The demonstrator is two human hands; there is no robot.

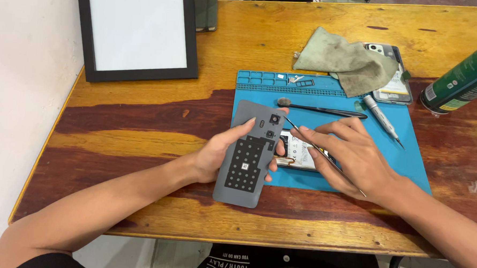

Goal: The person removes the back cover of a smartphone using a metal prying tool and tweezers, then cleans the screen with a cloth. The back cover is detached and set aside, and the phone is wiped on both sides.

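Left hand [216, 157] grips the grey phone back cover [251, 150]; right hand [355, 155] pinches tweezers [315, 148] (tip at the cover's one o'clock corner): keep the tip shallow.

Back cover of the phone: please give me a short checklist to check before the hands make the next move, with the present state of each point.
1. Left hand grips the back cover firmly: ok, fingers wrap both edges.
2. Tweezers held steady in right hand: ok.
3. Tweezer tip placed at the cover's camera area: ok, it meets the top edge there.
4. Open phone lies flat on the blue mat: cannot tell, hands hide most of it.
5. Screwdriver and brush out of the way: ok, they lie farther back on the mat.
6. Cover fully free of the phone: cannot tell.
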